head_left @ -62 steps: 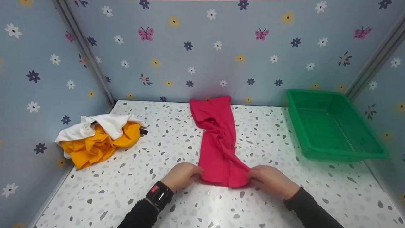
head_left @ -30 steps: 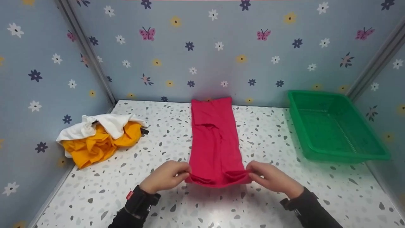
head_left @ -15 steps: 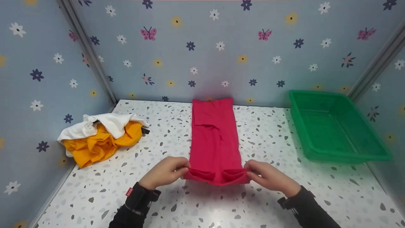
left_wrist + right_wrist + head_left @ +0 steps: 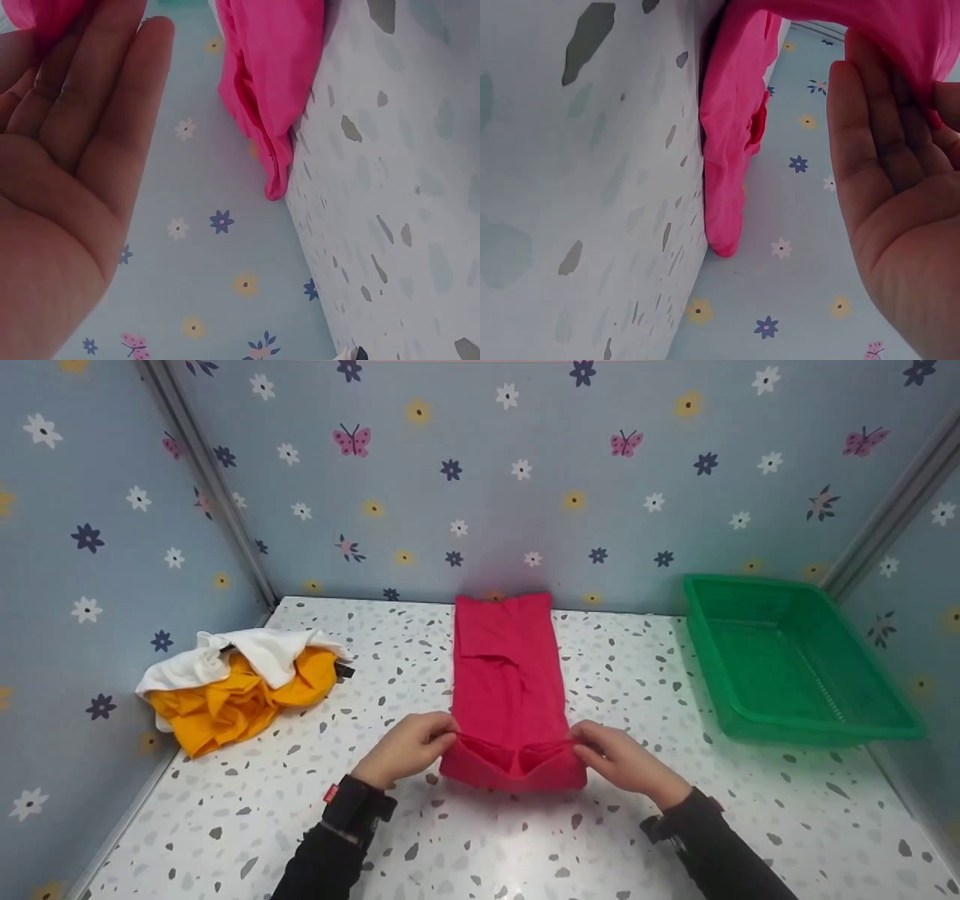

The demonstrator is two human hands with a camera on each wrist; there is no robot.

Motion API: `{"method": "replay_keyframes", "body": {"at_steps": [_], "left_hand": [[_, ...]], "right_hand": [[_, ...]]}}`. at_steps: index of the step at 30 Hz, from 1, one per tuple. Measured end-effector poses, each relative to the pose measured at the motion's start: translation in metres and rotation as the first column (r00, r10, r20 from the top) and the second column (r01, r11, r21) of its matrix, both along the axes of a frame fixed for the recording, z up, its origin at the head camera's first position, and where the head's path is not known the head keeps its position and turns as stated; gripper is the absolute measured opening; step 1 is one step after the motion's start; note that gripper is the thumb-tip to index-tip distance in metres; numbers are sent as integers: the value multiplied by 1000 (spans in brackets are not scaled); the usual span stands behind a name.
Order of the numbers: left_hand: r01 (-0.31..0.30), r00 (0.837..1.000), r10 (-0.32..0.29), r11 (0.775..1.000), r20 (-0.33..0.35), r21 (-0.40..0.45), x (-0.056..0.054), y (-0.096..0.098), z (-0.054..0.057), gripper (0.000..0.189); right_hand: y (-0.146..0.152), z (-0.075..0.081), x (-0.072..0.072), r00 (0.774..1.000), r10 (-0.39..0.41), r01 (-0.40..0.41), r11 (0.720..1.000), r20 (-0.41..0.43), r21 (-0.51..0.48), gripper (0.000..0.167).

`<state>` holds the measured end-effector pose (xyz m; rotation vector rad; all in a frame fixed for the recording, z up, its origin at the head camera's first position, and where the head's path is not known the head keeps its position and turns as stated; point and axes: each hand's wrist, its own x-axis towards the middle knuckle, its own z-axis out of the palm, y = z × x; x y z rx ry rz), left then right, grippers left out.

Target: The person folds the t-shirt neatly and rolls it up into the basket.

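A pink T-shirt (image 4: pixel 487 690), its sides folded inward into a long strip, stretches from the back wall toward the front of the table. At its near end, the left hand (image 4: pixel 409 746) pinches the left corner between thumb and fingers. Opposite, the right hand (image 4: pixel 626 757) pinches the right corner the same way. Between them the hem is lifted and bent back over the strip, with its layers gaping in two pockets. In the left wrist view, the left hand's fingers (image 4: pixel 112 112) are fairly straight beside the cloth; the right wrist view shows cloth at the right thumb.
A bundle of white cloth (image 4: pixel 262 649) and orange cloth (image 4: pixel 217 709) lies at the left. At the right stands a green plastic basket (image 4: pixel 787 727). Flower-patterned walls (image 4: pixel 517 510) enclose the speckled table (image 4: pixel 390 690) at the back and sides.
The twisted pink T-shirt has been straightened into a flat strip. Both hands have then raised its near hem and moved it away from the front, toward the back wall.
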<state>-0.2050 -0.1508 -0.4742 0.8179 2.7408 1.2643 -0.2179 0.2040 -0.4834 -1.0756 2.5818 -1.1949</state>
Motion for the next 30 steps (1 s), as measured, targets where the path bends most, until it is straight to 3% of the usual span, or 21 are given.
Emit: {"method": "replay_keyframes", "body": {"at_steps": [8,12,22,30], "left_hand": [[-130,991,130,991,39,-15,-21,6,-14,7],[-162,984,163,987,76,-19,-28,9,-17,8],[-270,960,275,959,50,-80,-45,13,-25,11],[-306,939,320,945,125,-118,-51,14,-30,11]], "right_hand": [[-8,-11,-19,991,-122,121,992,57,22,7],[-11,-14,-28,983,-169,165,984,67,62,7],[-17,-20,-51,964,-260,253,962,52,106,4],[-21,-24,-61,931,-357,337,921,73,194,5]]}}
